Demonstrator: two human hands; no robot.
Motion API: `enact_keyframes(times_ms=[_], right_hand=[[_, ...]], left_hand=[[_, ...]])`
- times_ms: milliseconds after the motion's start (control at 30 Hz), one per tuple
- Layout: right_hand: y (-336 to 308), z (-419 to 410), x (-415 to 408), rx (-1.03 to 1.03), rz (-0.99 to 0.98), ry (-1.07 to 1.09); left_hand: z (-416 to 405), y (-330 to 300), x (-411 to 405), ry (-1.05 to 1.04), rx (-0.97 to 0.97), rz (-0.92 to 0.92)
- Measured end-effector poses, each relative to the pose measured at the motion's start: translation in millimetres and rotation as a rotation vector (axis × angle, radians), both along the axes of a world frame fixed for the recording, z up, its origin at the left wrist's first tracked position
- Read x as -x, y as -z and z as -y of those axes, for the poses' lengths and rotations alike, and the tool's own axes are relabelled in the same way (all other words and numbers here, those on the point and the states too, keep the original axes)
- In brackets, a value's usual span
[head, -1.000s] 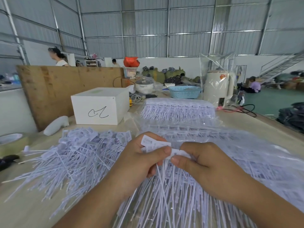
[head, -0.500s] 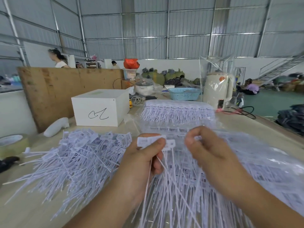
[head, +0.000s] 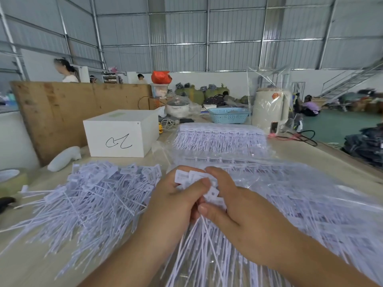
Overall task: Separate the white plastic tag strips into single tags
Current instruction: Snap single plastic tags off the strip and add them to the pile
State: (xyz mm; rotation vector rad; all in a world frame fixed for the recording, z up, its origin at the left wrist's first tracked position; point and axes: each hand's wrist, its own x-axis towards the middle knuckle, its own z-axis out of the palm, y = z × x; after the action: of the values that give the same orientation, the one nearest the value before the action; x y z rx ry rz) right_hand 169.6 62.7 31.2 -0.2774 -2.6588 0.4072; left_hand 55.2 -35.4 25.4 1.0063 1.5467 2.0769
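Tag strip (head: pixel 198 184) in both hands' grip, btwn thumbs.

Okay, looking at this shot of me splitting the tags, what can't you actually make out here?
Head view only:
- How many tags are held: the left hand and right hand cover most of them.
- Print on the tags: too small and blurred.
- Strips under the clear plastic sheet: glare and blur.
- The tape roll: cut off by the left edge.
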Motion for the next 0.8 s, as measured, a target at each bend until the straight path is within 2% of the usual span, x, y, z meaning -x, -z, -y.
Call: enact_keyframes(times_ms=[267,433,800], right_hand=[[2.6,2.4,-1.9,0.062,-0.089,0.034],[3.6,-0.3,-3.1,0.150,-0.102,0.025],[5.1,2.3,-2.2,0.210,-0.107,-0.053]], left_hand=[[0.1,0.4,1.5,-0.081,-0.007,-0.051],[0.4,-0.9,1.8,-0.025,-0.033,0.033],[-0.9,0.2,2.6,-0.013,-0.031,0.083]])
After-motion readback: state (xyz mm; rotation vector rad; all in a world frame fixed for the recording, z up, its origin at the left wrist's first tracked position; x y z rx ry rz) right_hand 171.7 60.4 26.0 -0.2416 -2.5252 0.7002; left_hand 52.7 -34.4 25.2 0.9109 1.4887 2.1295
